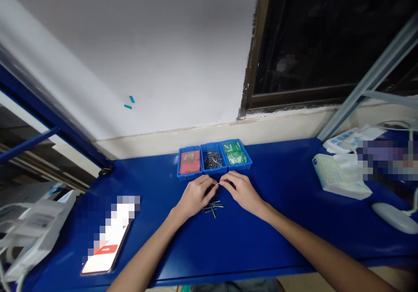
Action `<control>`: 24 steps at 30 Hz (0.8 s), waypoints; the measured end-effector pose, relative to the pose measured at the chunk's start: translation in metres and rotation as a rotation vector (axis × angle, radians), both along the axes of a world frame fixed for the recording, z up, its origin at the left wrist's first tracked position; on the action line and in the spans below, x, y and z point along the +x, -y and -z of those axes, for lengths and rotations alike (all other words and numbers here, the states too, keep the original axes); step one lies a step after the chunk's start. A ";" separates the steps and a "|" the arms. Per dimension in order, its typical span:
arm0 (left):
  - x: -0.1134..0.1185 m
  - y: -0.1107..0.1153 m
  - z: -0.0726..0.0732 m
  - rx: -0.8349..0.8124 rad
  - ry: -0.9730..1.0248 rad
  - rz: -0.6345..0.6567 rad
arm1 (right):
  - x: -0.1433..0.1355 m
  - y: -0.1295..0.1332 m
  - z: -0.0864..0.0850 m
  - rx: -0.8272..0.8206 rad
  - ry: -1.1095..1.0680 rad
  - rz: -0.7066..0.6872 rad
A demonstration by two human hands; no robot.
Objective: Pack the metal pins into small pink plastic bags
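My left hand (197, 192) and my right hand (241, 191) meet over the blue desk, fingertips pinched together. Between them is a thin, light-coloured metal pin (218, 183), its ends hidden by the fingers. Just below the hands lies a small loose pile of gold-coloured thin pins (214, 206), several of them crossing each other. Beyond my hands stand three joined blue bins. The middle bin (224, 170) holds many dark and silvery pins. A red packet (190, 162) lies in the left bin, and green plastic packets (234, 153) fill the right one.
A lit phone (101, 257) lies on the desk (261, 244) at left, beside white boxes and cables (35, 235). At right are a tissue pack (339, 176), a white mouse (395, 217) and more clutter. Wall and metal frame posts bound the desk's back.
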State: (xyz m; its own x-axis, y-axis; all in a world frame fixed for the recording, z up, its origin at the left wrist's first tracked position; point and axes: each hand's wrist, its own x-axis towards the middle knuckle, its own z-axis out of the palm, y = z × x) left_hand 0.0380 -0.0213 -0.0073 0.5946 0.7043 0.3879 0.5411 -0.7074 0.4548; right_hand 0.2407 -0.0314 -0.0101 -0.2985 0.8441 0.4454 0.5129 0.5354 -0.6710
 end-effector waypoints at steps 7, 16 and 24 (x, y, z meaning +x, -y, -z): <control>0.003 0.000 -0.003 -0.026 0.072 0.002 | 0.004 0.002 -0.006 -0.042 0.050 0.043; 0.007 0.007 0.004 0.114 0.016 -0.029 | 0.006 0.000 0.001 -0.043 0.118 -0.007; 0.002 0.001 0.007 0.183 -0.059 0.035 | 0.003 -0.001 0.003 -0.016 0.112 -0.066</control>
State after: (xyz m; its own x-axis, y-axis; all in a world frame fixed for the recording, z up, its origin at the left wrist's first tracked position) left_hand 0.0397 -0.0219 -0.0139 0.6431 0.6036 0.4712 0.5363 -0.7943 0.2854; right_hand 0.2434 -0.0309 -0.0133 -0.4010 0.8275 0.3930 0.5492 0.5605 -0.6198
